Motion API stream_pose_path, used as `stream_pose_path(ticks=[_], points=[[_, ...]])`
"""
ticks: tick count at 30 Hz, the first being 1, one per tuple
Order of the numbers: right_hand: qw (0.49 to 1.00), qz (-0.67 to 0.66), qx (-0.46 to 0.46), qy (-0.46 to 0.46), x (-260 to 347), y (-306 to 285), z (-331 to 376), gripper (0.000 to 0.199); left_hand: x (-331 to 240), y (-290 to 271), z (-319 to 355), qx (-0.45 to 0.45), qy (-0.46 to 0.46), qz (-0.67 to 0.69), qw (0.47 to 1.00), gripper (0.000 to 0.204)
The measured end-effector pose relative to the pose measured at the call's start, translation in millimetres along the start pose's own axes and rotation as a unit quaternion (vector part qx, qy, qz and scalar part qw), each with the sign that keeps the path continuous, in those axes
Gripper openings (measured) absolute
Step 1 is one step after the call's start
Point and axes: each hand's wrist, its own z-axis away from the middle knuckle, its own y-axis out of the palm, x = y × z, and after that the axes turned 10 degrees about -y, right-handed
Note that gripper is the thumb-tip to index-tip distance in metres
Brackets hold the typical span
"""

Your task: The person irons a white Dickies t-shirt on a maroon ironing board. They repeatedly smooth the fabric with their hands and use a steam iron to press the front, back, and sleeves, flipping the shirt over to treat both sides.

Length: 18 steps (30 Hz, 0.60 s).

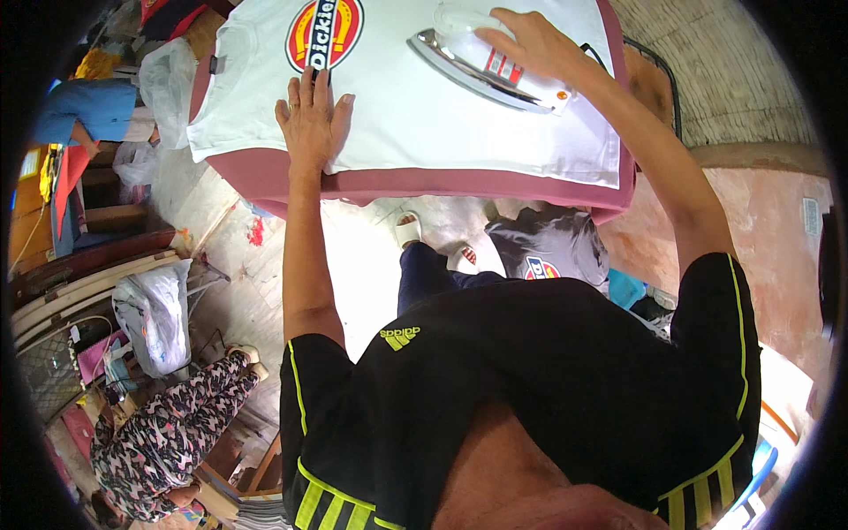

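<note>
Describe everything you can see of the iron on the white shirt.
The iron has a shiny, metal-looking body, a pale handle, a red-and-white label and a small orange spot near its rear. Its pointed nose faces the picture's upper left. It sits on the white shirt, the person's right hand gripping the handle. Its underside is hidden.
</note>
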Motion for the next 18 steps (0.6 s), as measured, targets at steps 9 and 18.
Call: stream_pose_path(ticks=[9,18], points=[[0.987,-0.032,0.156,-0.032,60.4,13.6,-8.5,0.041,4.4,-6.4,0.6,0.04,-0.041,0.04,0.998,0.064],[0.999,0.012,-0.005,0.039,-81.9,-37.7,-116.3,0.047,-5.3,-21.6,-9.9,0.087,-0.018,0.035,0.995,0.071]])
